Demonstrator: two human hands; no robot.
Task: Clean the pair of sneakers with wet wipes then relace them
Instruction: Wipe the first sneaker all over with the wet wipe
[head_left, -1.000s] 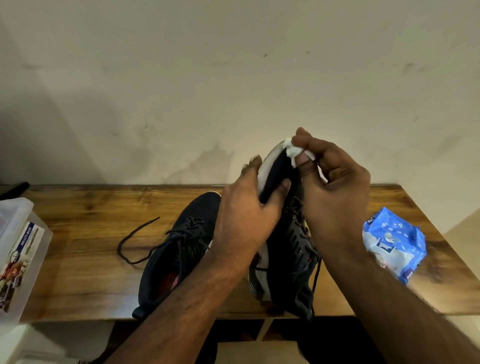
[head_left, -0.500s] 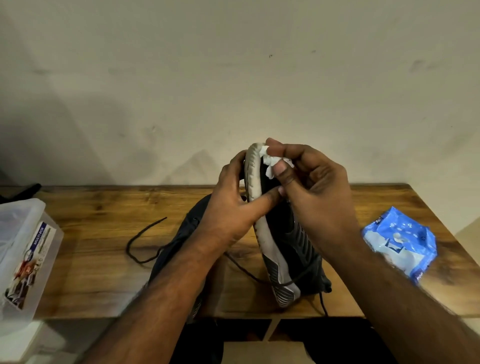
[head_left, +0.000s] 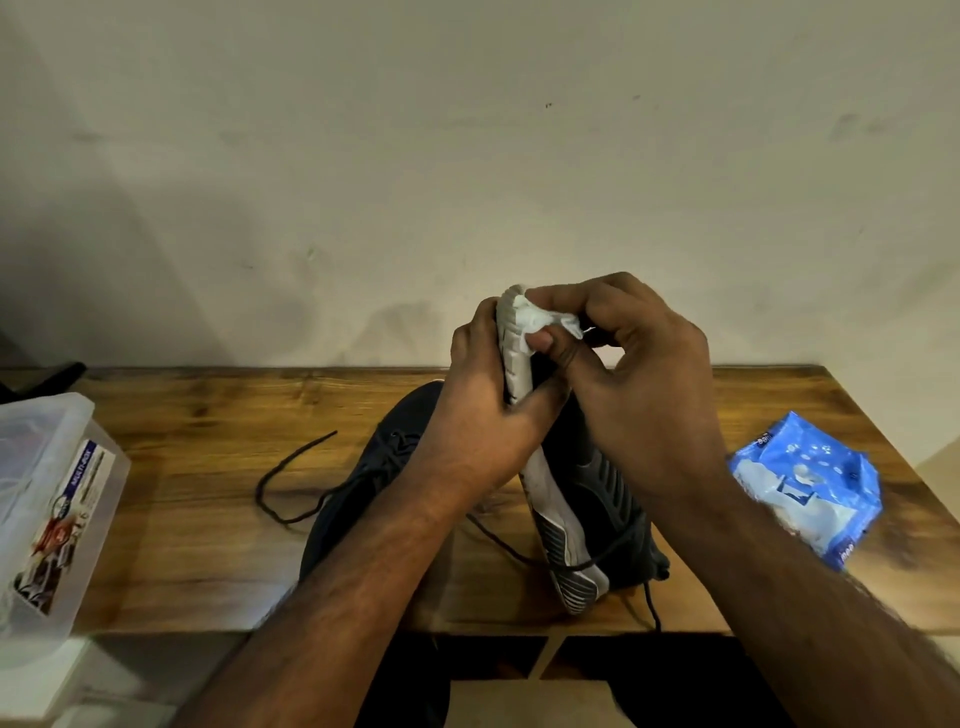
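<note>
A black sneaker with a white sole (head_left: 582, 499) stands on its heel on the wooden table (head_left: 208, 519), toe up, sole edge turned toward me. My left hand (head_left: 483, 415) grips its forefoot. My right hand (head_left: 639, 384) pinches a crumpled white wet wipe (head_left: 545, 319) against the toe of the sole. The second black sneaker (head_left: 363, 478) lies flat behind my left forearm, partly hidden, with a loose black lace (head_left: 291, 478) trailing to its left.
A blue pack of wet wipes (head_left: 805, 483) lies at the table's right. A clear plastic box with a printed label (head_left: 52, 509) stands at the left edge. A plain wall rises just behind the table.
The held sneaker has turned so its white sole edge faces me. Both hands have shifted slightly left with it, and the wipe stays pressed at the toe.
</note>
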